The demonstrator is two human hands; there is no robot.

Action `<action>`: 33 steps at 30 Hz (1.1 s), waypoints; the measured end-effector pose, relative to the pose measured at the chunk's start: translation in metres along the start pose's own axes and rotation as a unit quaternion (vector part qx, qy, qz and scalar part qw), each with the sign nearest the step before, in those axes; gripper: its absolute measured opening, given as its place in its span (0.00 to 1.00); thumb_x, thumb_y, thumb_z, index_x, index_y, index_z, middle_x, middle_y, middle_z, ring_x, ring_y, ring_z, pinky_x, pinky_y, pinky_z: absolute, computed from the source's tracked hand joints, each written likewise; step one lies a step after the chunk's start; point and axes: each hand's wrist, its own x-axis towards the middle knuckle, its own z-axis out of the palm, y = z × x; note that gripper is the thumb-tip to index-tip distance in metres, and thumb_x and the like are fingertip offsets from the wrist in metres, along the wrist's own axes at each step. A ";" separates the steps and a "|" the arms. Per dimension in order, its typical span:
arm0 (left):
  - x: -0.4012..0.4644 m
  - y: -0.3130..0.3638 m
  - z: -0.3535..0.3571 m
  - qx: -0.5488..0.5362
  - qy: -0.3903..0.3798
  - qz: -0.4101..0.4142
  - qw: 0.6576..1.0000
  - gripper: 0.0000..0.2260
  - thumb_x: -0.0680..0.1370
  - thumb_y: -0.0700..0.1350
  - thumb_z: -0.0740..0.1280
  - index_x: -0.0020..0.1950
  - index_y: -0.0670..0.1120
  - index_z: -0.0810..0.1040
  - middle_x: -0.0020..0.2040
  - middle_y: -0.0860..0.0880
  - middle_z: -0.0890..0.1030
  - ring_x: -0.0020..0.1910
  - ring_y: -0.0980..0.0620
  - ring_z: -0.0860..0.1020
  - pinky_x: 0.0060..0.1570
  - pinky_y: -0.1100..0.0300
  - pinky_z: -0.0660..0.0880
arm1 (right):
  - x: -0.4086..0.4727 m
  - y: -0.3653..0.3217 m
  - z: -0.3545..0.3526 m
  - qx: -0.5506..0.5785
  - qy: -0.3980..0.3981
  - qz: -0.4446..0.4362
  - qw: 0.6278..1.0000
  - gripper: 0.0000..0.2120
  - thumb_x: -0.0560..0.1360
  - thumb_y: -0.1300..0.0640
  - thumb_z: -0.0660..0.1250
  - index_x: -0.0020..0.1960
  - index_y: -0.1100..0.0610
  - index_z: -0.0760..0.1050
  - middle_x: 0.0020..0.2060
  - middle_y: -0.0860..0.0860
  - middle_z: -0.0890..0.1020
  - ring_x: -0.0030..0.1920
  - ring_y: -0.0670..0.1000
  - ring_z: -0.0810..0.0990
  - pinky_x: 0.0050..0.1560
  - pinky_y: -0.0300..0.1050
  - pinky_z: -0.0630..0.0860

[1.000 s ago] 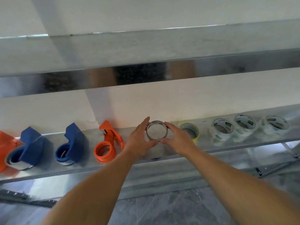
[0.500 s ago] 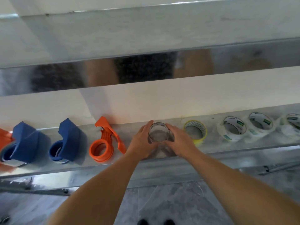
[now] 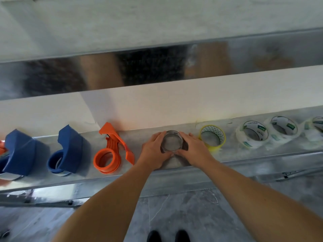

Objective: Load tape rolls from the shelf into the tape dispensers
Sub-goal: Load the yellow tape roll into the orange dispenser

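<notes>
Both hands, left hand (image 3: 154, 151) and right hand (image 3: 194, 148), cup a clear tape roll (image 3: 171, 141) resting on the shelf (image 3: 244, 155), steadying it beside an empty orange dispenser (image 3: 111, 151), probably for loading

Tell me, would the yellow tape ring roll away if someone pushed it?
Probably not as it lies now: the yellow tape roll seems to rest flat on the metal shelf, hole up, so a push would likely slide it. Stood on edge, its round shape could roll. It looks stiff and fairly light.

Clear tape roll (image 3: 171, 141) apparently upright on shelf (image 3: 157, 173).
</notes>
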 end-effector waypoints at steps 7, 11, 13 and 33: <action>0.003 -0.001 0.003 0.027 0.002 -0.001 1.000 0.38 0.73 0.55 0.73 0.79 0.51 0.60 0.76 0.50 0.65 0.72 0.48 0.67 0.73 0.50 0.63 | 0.000 -0.002 -0.002 0.004 -0.003 -0.001 1.000 0.37 0.71 0.45 0.73 0.75 0.49 0.63 0.71 0.55 0.71 0.75 0.59 0.61 0.70 0.50 0.63; 0.003 -0.001 0.003 0.027 0.003 -0.005 1.000 0.38 0.74 0.55 0.73 0.79 0.51 0.60 0.76 0.51 0.65 0.72 0.49 0.66 0.73 0.50 0.63 | 0.000 -0.003 -0.003 -0.002 -0.007 0.001 1.000 0.37 0.71 0.45 0.73 0.75 0.49 0.63 0.71 0.56 0.71 0.75 0.59 0.61 0.70 0.49 0.62; 0.003 -0.001 0.004 0.028 0.001 -0.005 1.000 0.38 0.74 0.55 0.73 0.79 0.51 0.59 0.76 0.51 0.64 0.72 0.49 0.66 0.73 0.50 0.64 | 0.000 -0.004 -0.004 -0.001 -0.011 0.008 1.000 0.37 0.71 0.45 0.73 0.76 0.50 0.62 0.72 0.57 0.70 0.76 0.58 0.60 0.70 0.49 0.61; -0.024 0.027 -0.035 -0.001 0.041 0.079 0.996 0.34 0.76 0.51 0.70 0.79 0.51 0.60 0.76 0.51 0.63 0.74 0.50 0.65 0.73 0.54 0.63 | -0.052 -0.048 -0.035 -0.041 0.074 0.012 0.996 0.28 0.79 0.50 0.65 0.76 0.55 0.63 0.73 0.54 0.68 0.72 0.54 0.66 0.68 0.44 0.61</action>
